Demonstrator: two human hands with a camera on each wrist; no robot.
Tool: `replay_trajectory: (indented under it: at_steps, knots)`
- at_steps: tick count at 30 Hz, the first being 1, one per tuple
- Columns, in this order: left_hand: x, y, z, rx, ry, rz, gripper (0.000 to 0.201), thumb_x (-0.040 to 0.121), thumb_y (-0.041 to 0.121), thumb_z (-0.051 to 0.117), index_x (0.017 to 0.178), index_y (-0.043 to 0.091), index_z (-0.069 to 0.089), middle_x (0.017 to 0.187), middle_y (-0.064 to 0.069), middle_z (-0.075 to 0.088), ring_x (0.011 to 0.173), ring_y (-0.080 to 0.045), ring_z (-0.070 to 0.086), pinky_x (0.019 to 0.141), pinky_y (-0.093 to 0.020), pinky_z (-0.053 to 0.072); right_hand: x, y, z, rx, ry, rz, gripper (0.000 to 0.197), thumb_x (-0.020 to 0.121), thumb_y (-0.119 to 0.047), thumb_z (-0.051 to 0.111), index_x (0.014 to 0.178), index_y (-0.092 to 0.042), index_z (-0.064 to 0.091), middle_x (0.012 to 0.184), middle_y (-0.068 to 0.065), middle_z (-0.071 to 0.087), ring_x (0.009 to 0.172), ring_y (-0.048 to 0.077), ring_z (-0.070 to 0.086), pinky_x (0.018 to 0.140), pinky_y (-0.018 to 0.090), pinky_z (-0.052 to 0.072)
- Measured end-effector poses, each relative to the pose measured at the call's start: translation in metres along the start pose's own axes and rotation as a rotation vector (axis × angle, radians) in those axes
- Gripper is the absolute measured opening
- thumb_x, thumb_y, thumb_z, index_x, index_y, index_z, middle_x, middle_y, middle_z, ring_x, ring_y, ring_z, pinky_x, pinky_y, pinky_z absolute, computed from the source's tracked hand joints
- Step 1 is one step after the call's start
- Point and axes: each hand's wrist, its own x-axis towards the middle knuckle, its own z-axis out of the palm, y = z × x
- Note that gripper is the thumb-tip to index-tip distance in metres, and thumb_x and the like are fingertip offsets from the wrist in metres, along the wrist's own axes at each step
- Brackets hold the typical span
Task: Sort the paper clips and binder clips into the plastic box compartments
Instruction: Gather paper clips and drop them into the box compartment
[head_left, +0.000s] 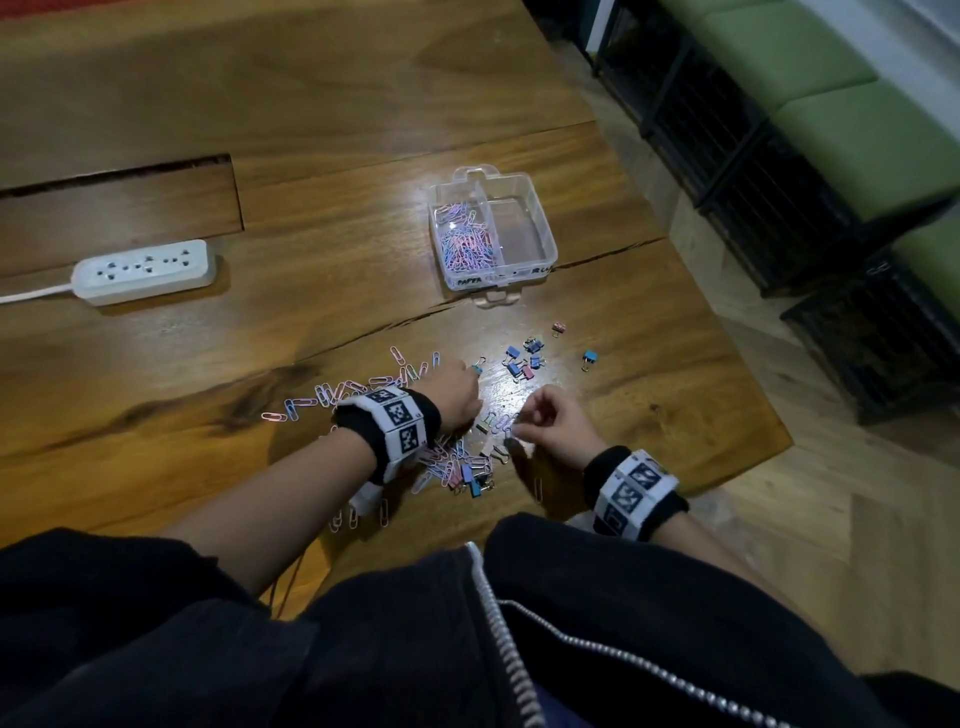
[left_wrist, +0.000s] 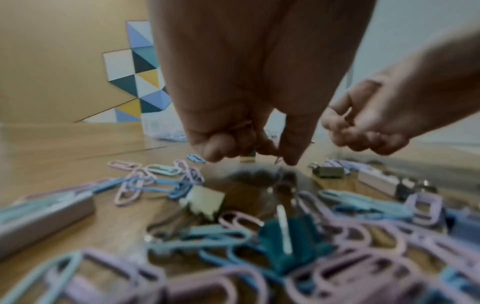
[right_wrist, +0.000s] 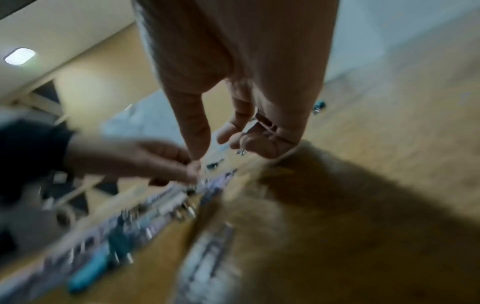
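Pastel paper clips (head_left: 332, 395), pink, blue and lilac, lie scattered on the wooden table (head_left: 156, 364) near its front edge, mixed with small binder clips (head_left: 470, 480) in one heap under and between the two wrists. A second, looser group of binder clips (head_left: 522, 361) lies a little farther out, with a pink one (head_left: 558, 328) and a blue one (head_left: 589, 358) apart to the right. Beyond them stands the clear plastic box (head_left: 543, 228), lid off; its left compartment holds a pile of paper clips (head_left: 467, 241), its right compartment shows only bare floor. Left hand (head_left: 454, 395) reaches forward over the heap, fingers curled down, thumb and fingertips (left_wrist: 262, 148) pinched on a small clip at the table surface; which kind of clip cannot be told for sure. Right hand (head_left: 553, 423) hovers just beside it, fingers loosely curled, thumb (right_wrist: 193, 127) pointing down; whether its grip has hold of a clip cannot be told, the wrist view being blurred. Both wrists carry black bands with printed markers. A white power strip (head_left: 145, 270) sits well off to the left on the table.
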Motion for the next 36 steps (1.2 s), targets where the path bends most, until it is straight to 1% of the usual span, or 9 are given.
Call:
replay_trajectory:
  at_steps: [3,7,10,15,20,23,29,33,36]
  knots:
    - [-0.004,-0.005,-0.003,-0.529,-0.009,-0.086,0.025,0.091,0.015,0.046,0.066,0.015,0.044,0.066,-0.001,0.048,0.054,-0.013,0.044,0.052,-0.023,0.035,0.003,0.002,0.005,-0.37,-0.02,-0.122,0.03,0.07,-0.014,0.073,0.091,-0.025,0.054,0.106,0.004,0.05,0.102,0.019,0.044,0.089,0.034,0.041]
    - [-0.014,-0.008,-0.01,-1.031,-0.067,-0.132,0.029,0.085,-0.006,0.041,0.063,0.013,0.04,0.063,-0.005,0.049,0.035,-0.007,0.042,0.035,-0.015,0.032,0.001,-0.007,0.001,-0.631,-0.104,-0.265,0.042,0.073,-0.017,0.07,0.113,-0.024,0.058,0.106,-0.003,0.041,0.102,0.012,0.031,0.09,0.028,0.029]
    - [-0.017,-0.007,-0.01,-0.908,-0.1,-0.102,0.026,0.088,-0.002,0.045,0.069,0.015,0.044,0.067,-0.001,0.05,0.05,-0.009,0.044,0.037,-0.012,0.037,0.0,-0.012,-0.002,-0.702,-0.111,-0.338,0.028,0.079,-0.017,0.065,0.107,-0.015,0.061,0.107,0.001,0.048,0.1,0.012,0.034,0.086,0.023,0.03]
    - [-0.025,-0.01,0.001,-0.403,-0.081,0.003,0.011,0.082,0.016,0.066,0.083,0.014,0.056,0.072,0.009,0.05,0.061,-0.001,0.045,0.056,-0.013,0.037,0.003,-0.013,-0.005,-0.725,-0.152,-0.305,0.021,0.081,-0.02,0.063,0.096,-0.006,0.06,0.096,0.001,0.044,0.092,0.01,0.037,0.08,0.021,0.031]
    - [-0.022,0.001,0.008,-0.216,-0.009,0.024,0.027,0.082,0.035,0.064,0.1,0.015,0.06,0.094,0.002,0.059,0.085,-0.012,0.052,0.074,-0.023,0.042,0.004,-0.007,-0.001,-0.664,-0.086,-0.31,0.015,0.082,-0.015,0.061,0.09,-0.002,0.06,0.097,0.009,0.055,0.087,0.012,0.042,0.077,0.02,0.032]
    - [-0.016,0.012,0.01,-0.084,0.044,0.036,0.029,0.085,0.039,0.059,0.103,0.017,0.058,0.104,-0.001,0.064,0.093,-0.017,0.057,0.076,-0.027,0.044,0.006,-0.004,-0.005,-0.398,-0.011,-0.219,0.007,0.081,-0.012,0.063,0.081,-0.007,0.059,0.082,0.0,0.056,0.073,0.008,0.049,0.069,0.018,0.037]
    - [-0.006,0.02,0.008,0.011,0.162,-0.002,0.018,0.091,0.018,0.044,0.108,0.017,0.05,0.106,-0.004,0.066,0.095,-0.024,0.06,0.072,-0.03,0.044,-0.01,-0.002,-0.029,0.239,0.035,-0.007,0.02,0.084,0.002,0.053,0.071,-0.014,0.049,0.072,0.0,0.051,0.062,0.011,0.047,0.058,0.02,0.041]
    - [-0.006,0.029,0.009,0.041,0.056,0.14,0.024,0.09,0.033,0.052,0.111,0.02,0.051,0.109,0.0,0.064,0.1,-0.02,0.059,0.081,-0.031,0.05,-0.022,0.001,-0.034,0.55,-0.034,0.083,0.022,0.087,0.006,0.043,0.073,-0.01,0.047,0.071,0.002,0.045,0.059,0.011,0.038,0.055,0.021,0.032]
    - [-0.001,0.037,0.012,0.089,0.044,0.159,0.033,0.086,0.039,0.057,0.111,0.017,0.051,0.111,-0.001,0.061,0.101,-0.02,0.057,0.08,-0.03,0.047,-0.031,0.004,-0.035,0.738,-0.163,0.211,0.015,0.089,-0.004,0.043,0.077,-0.011,0.049,0.066,0.003,0.054,0.053,0.011,0.042,0.053,0.023,0.042]
